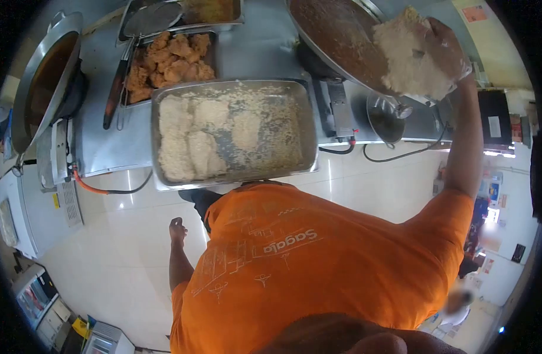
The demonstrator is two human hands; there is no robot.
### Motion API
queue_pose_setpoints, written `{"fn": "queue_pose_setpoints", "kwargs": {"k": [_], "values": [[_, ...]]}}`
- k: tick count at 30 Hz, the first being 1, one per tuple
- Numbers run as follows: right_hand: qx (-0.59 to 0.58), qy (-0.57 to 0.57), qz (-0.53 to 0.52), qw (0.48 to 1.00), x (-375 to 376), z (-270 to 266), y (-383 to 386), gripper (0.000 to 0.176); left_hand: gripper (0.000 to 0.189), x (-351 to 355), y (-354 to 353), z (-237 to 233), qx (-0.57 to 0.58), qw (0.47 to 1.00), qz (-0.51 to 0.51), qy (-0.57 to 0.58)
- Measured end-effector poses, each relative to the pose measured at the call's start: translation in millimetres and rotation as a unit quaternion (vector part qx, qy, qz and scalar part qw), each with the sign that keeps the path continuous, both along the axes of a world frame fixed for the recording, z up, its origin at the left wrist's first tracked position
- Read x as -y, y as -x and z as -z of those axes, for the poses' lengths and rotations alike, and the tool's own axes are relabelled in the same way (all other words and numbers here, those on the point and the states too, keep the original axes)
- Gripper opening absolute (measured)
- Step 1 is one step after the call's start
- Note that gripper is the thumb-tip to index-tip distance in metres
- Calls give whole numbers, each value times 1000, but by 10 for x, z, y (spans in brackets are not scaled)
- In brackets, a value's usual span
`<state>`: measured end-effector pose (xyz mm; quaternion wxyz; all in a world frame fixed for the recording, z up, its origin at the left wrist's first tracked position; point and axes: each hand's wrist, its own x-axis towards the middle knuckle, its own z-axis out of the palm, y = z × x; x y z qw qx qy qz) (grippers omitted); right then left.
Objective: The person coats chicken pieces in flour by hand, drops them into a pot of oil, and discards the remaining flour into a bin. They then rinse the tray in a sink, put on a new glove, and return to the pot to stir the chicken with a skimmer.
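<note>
My right hand (450, 42) is at the upper right, gripping a flat, pale breaded cutlet (414, 62) over the near right rim of a large wok of brown oil (336, 29). Something clear, like thin plastic, shows around that hand. My left hand (176, 229) hangs low at my side, away from the counter, its fingers curled with nothing visible in them. In front of me a steel tray (283, 88) holds several more crumb-coated pieces (203, 154) on its left side and loose crumbs on its right.
Browned fried pieces (170, 62) fill a smaller tray behind the crumb tray. A long-handled strainer (152, 20) lies across the trays behind. Another wok (49, 76) stands at far left. Burner hoses (108, 190) hang near the counter's front edge. A small pan (386, 118) sits below the right wok.
</note>
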<state>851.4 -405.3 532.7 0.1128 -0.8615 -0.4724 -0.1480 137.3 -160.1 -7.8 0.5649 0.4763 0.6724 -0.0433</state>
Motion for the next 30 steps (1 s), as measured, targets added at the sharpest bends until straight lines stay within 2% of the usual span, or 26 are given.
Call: {"fn": "queue_pose_setpoints", "kwargs": {"k": [2,3,6,9,12,15,18,21,27,30], "values": [[-14,121,71,990,24,-206,-383,32,20,331,-193,-92,-1,1000,-17,3],[367,308,-77,874,192,-94,-798,27,20,447,-238,-88,-2,1000,-20,12],[344,342,-2,875,440,352,-1767,25,21,746,-229,-123,-7,999,-27,24],[350,264,-52,897,663,868,-2436,27,21,919,-157,-242,-12,999,-48,13],[119,306,106,939,623,1246,-2666,35,20,991,-9,-237,11,996,-90,-3],[37,375,203,904,446,1298,-2427,35,22,1084,-35,-416,16,992,-123,-27],[95,388,153,904,635,1614,-2713,36,22,1163,-18,-502,27,987,-156,-20],[83,388,159,904,804,1988,-3167,36,22,1225,-86,-689,-24,992,-114,-37],[43,317,206,925,948,2198,-3572,35,24,1250,-109,-793,-36,992,-118,-34],[21,341,271,900,661,1770,-3056,34,22,1155,-88,-860,-22,993,-117,-12]]}}
